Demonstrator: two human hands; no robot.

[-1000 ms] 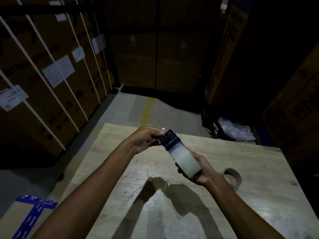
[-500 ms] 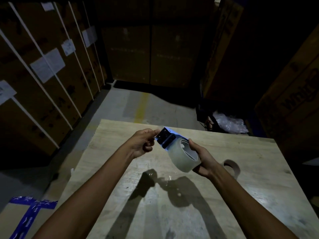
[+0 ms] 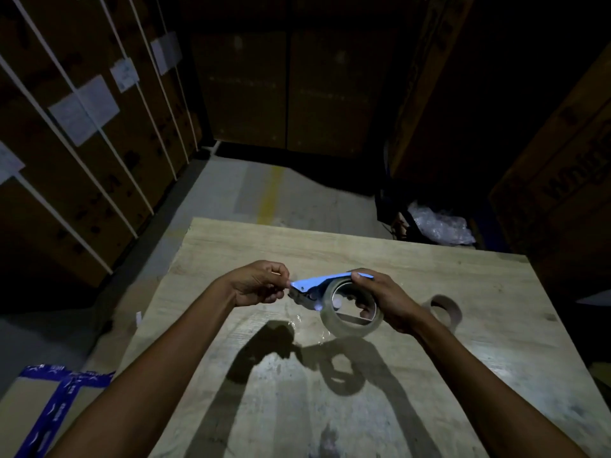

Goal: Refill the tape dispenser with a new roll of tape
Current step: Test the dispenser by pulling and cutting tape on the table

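Note:
A blue tape dispenser (image 3: 314,284) carries a roll of clear tape (image 3: 352,325), held above the wooden table (image 3: 496,292). My right hand (image 3: 385,300) grips the roll and dispenser, thumb on the blue top, fingers through the roll's core. My left hand (image 3: 258,285) pinches at the dispenser's front tip, fingers closed; whether a tape end lies between them is too dim to tell. The roll's open side faces me.
An empty brown cardboard core (image 3: 444,309) lies on the table right of my right hand. Stacked strapped cartons (image 3: 82,143) stand left, more cartons behind and right. A blue-taped box (image 3: 49,401) sits at lower left. Crumpled plastic (image 3: 439,223) lies beyond the table.
I have turned the dispenser so the roll's open side faces me, and both hands have lowered a little toward the table. My left hand stays at the dispenser's front tip.

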